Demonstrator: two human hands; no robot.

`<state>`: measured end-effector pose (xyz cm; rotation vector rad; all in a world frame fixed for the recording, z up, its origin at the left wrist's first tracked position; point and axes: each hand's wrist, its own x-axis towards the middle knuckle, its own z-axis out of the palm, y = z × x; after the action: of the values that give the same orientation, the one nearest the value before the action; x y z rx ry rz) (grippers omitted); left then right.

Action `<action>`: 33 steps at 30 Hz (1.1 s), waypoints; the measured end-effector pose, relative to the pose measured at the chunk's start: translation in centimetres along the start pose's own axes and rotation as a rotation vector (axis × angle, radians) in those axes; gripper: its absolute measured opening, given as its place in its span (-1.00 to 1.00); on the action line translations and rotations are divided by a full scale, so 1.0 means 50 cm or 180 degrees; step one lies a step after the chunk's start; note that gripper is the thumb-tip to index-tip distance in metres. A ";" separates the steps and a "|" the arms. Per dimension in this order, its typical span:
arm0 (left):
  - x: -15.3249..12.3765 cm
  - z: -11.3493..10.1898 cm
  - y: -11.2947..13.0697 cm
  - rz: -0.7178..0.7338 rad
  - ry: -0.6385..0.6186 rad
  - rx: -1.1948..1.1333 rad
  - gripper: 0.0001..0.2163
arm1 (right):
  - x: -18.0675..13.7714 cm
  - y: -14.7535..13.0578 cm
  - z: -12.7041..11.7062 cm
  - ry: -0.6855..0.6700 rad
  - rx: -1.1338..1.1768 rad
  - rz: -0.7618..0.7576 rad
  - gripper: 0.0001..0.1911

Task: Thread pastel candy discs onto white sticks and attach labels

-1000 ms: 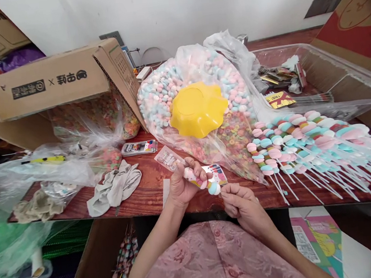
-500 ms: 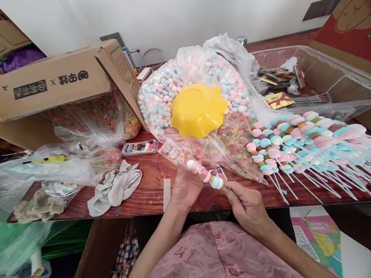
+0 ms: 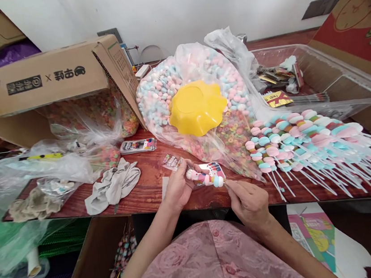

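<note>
Between my hands is a skewer of pink, white and blue marshmallows (image 3: pixel 217 181), lying nearly level over the table's front edge. A clear printed plastic sleeve (image 3: pixel 170 161) covers part of it and sticks out beyond my fingers at the upper left. My left hand (image 3: pixel 178 188) is closed around the sleeve and the covered end of the skewer. At the other end, my right hand (image 3: pixel 251 197) pinches the stick just beside the last marshmallow. Just behind the skewer lies a printed packet (image 3: pixel 213 169). To the right is a pile of similar marshmallow skewers (image 3: pixel 304 140) with white sticks.
A yellow scalloped dish (image 3: pixel 198 108) sits upside down on big clear bags of marshmallows (image 3: pixel 159 90) and ring-shaped pieces (image 3: pixel 235 135). An open carton (image 3: pixel 46 77), gray gloves (image 3: pixel 115 186) and a printed packet (image 3: pixel 138 145) are left. Behind the pile stands a clear plastic bin (image 3: pixel 350 78).
The skewer has turned from a steep slant to nearly level. My left hand has shifted slightly left and closed more around the sleeve, while my right hand keeps the stick.
</note>
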<state>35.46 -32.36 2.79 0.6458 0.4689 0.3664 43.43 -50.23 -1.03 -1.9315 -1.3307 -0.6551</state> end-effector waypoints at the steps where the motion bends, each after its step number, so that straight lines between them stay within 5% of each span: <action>1: -0.002 0.001 -0.001 0.0010 -0.0010 0.0000 -0.77 | -0.002 -0.001 0.002 -0.0017 -0.0061 -0.0045 -0.79; 15: -0.020 -0.008 -0.004 -0.0342 -0.0261 -0.0041 -0.70 | 0.001 0.012 -0.001 -0.0434 -0.0541 -0.0221 -0.70; 22: -0.022 0.013 -0.032 -0.0095 0.0220 -0.0582 -0.72 | -0.006 -0.018 0.012 -0.0494 -0.0330 -0.0208 -0.75; 27: -0.022 0.023 -0.045 0.0108 0.0301 -0.0816 -0.71 | -0.005 -0.050 0.021 -0.0684 0.0824 0.0244 -0.75; 33: -0.031 0.025 -0.062 0.0147 -0.0036 -0.0604 -0.73 | 0.047 -0.073 0.017 -0.1026 0.1931 0.1401 -0.74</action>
<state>35.35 -35.99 2.15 0.4748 0.4034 0.4450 40.82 -47.31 1.08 -1.7581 -1.0593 0.2650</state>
